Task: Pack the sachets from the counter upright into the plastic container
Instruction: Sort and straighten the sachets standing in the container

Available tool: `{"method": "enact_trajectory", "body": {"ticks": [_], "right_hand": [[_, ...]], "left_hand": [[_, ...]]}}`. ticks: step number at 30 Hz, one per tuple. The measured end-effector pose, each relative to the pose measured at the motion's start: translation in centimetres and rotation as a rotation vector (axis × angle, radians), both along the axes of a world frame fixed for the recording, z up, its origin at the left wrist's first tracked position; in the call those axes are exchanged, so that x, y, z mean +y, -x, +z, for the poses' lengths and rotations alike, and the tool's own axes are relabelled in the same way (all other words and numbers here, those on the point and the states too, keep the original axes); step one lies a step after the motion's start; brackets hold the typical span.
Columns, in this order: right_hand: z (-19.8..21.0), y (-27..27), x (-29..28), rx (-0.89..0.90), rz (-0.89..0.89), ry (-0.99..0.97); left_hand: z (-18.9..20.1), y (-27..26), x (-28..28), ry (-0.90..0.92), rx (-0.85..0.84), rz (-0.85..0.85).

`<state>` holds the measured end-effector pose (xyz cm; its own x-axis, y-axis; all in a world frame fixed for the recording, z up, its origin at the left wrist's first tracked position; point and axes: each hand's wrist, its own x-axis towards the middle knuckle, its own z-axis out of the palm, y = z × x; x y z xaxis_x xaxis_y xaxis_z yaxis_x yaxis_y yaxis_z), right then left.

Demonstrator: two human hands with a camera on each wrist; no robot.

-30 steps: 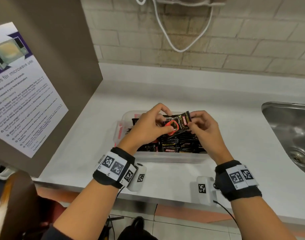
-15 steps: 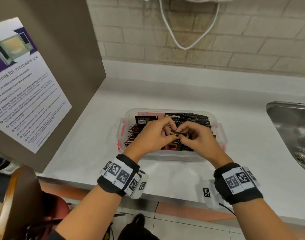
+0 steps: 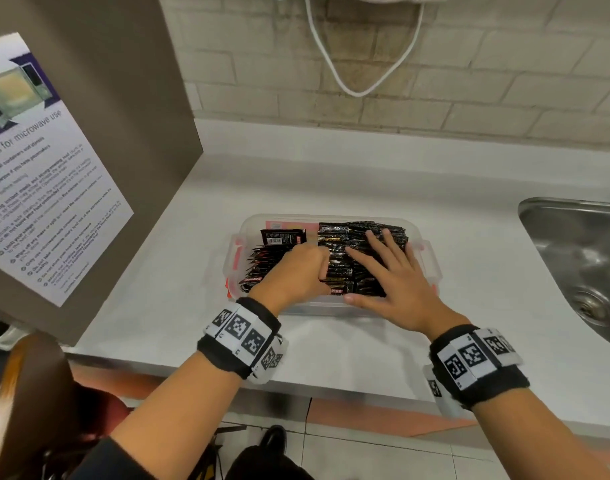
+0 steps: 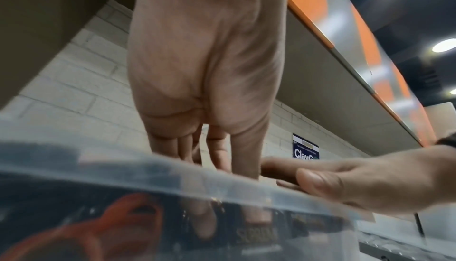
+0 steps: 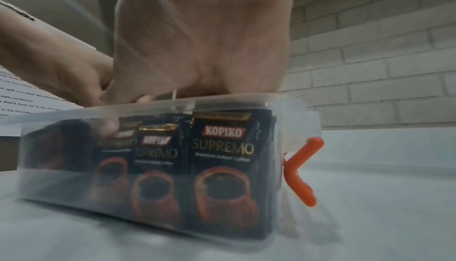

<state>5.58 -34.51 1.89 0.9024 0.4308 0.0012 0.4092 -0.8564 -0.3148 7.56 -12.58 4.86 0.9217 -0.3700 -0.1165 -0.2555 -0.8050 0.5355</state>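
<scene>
Two hands work inside the clear plastic container (image 3: 431, 258) that sits on the white desk (image 3: 366, 174). Right hand (image 3: 397, 282) lies flat with fingers spread and straight, pressing on top of the upright black sachets (image 3: 362, 233) packed in the container's right half; it grips nothing. Left hand (image 3: 296, 271) sits just beside it, in the container's middle, fingers pointing down into the pack between the rows; left wrist view shows fingertips (image 4: 202, 224) pushed down among sachets behind the clear wall, fairly straight, not wrapped round any one sachet. Left half holds looser sachets (image 3: 262, 265) leaning at an angle, one black sachet (image 3: 283, 236) standing against the far wall. Right wrist view shows the front row upright against the near wall, labels reading KOPIKO SUPREMO with a coffee cup print (image 5: 222, 156). Orange latch (image 5: 301, 169) hangs open at the container's right end. Steel sink (image 3: 580, 258) is off to the right, well apart. Microwave-use notice (image 3: 37, 174) is stuck on the brown panel at left.
</scene>
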Motion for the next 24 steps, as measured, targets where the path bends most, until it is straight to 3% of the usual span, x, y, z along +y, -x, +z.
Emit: {"method": "enact_trajectory", "body": {"ticks": [4, 8, 15, 21, 24], "right_hand": [[0.0, -0.8, -0.2, 0.093, 0.007, 0.127], [0.3, -1.7, -0.3, 0.175, 0.016, 0.177], [0.1, -3.4, -0.1, 0.2, 0.004, 0.149], [-0.4, -4.5, 0.3, 0.162, 0.02, 0.198], [-0.7, -4.8, 0.5, 0.119, 0.029, 0.208]], "left_hand": [[0.8, -0.6, 0.6, 0.107, 0.038, 0.015], [0.4, -0.3, 0.1, 0.103, 0.063, -0.014], [-0.7, -0.2, -1.2, 0.209, 0.134, 0.178], [-1.1, -0.7, -2.7, 0.515, 0.319, 0.357], [-1.0, -1.3, -3.3, 0.864, 0.48, 0.554]]}}
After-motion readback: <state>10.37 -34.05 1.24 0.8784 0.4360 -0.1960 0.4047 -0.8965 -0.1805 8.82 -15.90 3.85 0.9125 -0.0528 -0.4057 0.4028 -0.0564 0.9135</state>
